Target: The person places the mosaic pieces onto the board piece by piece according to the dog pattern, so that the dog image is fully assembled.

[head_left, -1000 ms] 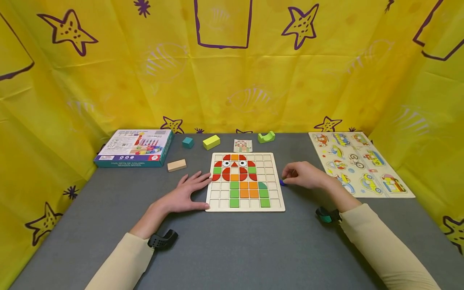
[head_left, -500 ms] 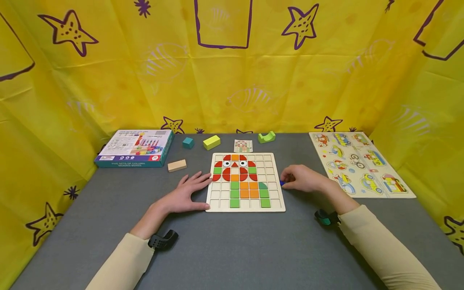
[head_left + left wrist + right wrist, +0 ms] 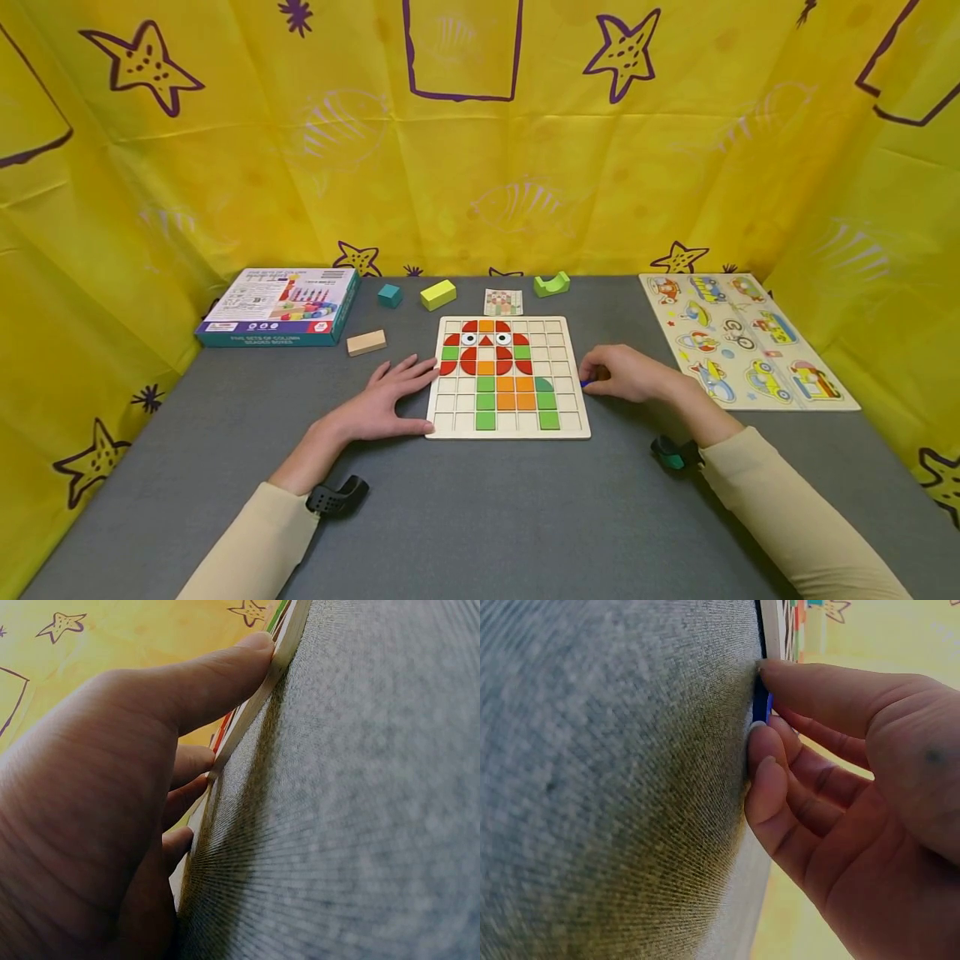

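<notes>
A wooden grid board point(image 3: 453, 422) lies on the grey table, with red, green, orange and eye-printed tiles point(image 3: 505, 392) forming a bird-like figure. My left hand point(image 3: 390, 404) is spread at its left side, thumb and fingertips touching the edge. In the left wrist view, the thumb point(image 3: 225, 679) rests on the board's rim. Just off the right edge, my right hand point(image 3: 626, 372) pinches a small blue tile point(image 3: 762, 705) between thumb and fingers, close over the table. Most of that tile is hidden by the fingers in the head view.
Behind the board lies a small picture card point(image 3: 503, 302). A teal cube point(image 3: 389, 295), a yellow block point(image 3: 438, 294), a green arched block point(image 3: 552, 284) and a plain wooden block point(image 3: 366, 342) stand around it. A boxed toy point(image 3: 277, 307) is far left, a vehicle puzzle board point(image 3: 738, 333) right.
My right hand has shifted slightly left and toward me with the blue tile, staying near the board's right edge. My left hand and the board have kept their places.
</notes>
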The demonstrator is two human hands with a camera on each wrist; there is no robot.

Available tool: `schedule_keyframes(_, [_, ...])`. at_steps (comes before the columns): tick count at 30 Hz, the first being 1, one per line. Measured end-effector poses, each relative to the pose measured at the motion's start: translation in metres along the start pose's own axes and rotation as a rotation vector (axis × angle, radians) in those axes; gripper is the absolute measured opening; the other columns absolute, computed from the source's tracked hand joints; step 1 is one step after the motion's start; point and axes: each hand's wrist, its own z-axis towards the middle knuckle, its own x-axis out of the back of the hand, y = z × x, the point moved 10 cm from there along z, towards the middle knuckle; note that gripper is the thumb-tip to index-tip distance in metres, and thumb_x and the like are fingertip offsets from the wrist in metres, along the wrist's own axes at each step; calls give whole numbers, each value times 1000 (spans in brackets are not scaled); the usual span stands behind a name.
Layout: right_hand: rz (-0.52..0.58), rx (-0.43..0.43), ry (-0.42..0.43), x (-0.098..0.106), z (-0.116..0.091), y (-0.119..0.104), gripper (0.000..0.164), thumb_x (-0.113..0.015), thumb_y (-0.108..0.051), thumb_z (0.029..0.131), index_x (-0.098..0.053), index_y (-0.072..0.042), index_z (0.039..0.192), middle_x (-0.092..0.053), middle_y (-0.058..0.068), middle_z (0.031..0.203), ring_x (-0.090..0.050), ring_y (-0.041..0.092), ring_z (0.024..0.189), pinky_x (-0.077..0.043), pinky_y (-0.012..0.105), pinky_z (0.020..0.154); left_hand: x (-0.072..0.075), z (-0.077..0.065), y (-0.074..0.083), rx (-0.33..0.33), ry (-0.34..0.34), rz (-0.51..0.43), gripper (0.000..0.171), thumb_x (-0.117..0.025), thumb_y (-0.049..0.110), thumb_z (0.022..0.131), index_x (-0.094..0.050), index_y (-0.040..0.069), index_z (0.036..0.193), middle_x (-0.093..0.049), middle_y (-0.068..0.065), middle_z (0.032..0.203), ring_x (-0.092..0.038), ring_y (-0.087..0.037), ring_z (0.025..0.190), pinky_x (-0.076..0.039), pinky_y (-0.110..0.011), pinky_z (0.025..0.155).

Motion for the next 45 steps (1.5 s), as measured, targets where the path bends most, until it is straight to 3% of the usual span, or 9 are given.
schedule_keyframes(11, [-1, 21, 23, 6, -4, -6, 9, -77, -7, 89, -70, -9, 93, -61, -3, 86, -55, 14, 79, -50, 34, 74, -1, 0, 0, -11, 1, -2, 92, -73, 56, 86, -36, 15, 158, -23, -1, 166, -8, -33, 153, 2, -62, 116])
schedule_keyframes(18, [15, 58, 53, 13, 7, -20, 10, -77, -7, 88, -70, -11, 93, -60, -5, 84, -55, 15, 78, -50, 33, 74, -1, 0, 0, -6, 0, 2, 92, -73, 57, 86, -36, 15, 158, -23, 0, 166, -7, -32, 153, 2, -61, 116])
schedule_keyframes(35, [35, 18, -80, -10, 22, -30, 8, -77, -11, 91, -70, -13, 93, -60, -5, 84, -55, 14, 79, -49, 30, 74, 1, 1, 3, -27, 8, 1, 91, -74, 54, 86, -36, 14, 158, -24, -4, 166, -8, -35, 153, 1, -64, 115])
schedule_keyframes(45, [50, 55, -75, -9, 22, -33, 8, -76, -5, 90, -71, -10, 94, -61, -6, 84, -55, 12, 77, -49, 30, 72, -1, 1, -1, -11, 2, -2, 91, -73, 56, 86, -35, 15, 159, -22, 0, 166, -7, -32, 153, 2, -61, 116])
